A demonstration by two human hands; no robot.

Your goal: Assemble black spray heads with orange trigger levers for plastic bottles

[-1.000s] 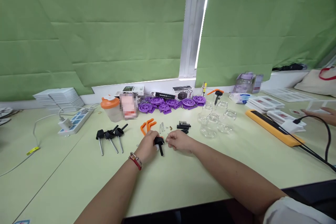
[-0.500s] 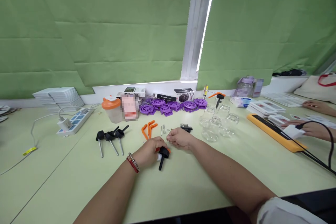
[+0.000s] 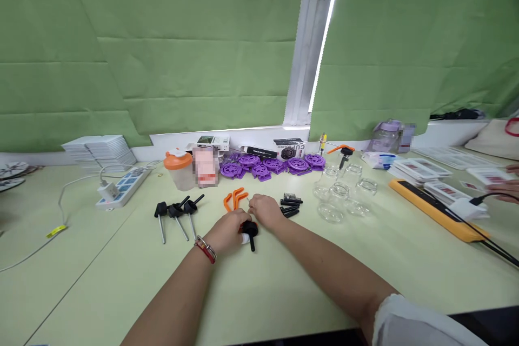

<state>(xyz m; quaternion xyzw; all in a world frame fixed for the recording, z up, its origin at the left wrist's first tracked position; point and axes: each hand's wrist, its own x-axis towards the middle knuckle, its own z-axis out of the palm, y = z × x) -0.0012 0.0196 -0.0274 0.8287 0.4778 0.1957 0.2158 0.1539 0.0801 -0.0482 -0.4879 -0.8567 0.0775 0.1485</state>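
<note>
- My left hand [image 3: 228, 231] is closed around a black pump head [image 3: 250, 231], resting on the tabletop [image 3: 121, 281] near its middle; the part's black stem points toward the near edge.
- A red-and-metal bracelet [image 3: 206, 248] sits on my left wrist.
- My right hand [image 3: 264, 210] lies just beside the left, fingers curled and pinched at the top of the same pump head; whether they grip a small part I cannot tell.
- Orange levers [image 3: 233, 198] lie just beyond my hands, toward the far edge.
- Three assembled black pump heads with metal tubes [image 3: 177, 214] lie in a row to the left of my hands.
- Small black parts [image 3: 290, 205] lie to the right of my right hand; clear glass jars [image 3: 344, 192] stand further right.
- Purple discs [image 3: 270, 164] line the far edge, beside an orange-lidded container [image 3: 178, 168].
- A white power strip [image 3: 121, 187] lies toward the far left corner.
- Another person's hand [image 3: 506, 190] rests at the right edge, near a yellow bar [image 3: 438, 210].
</note>
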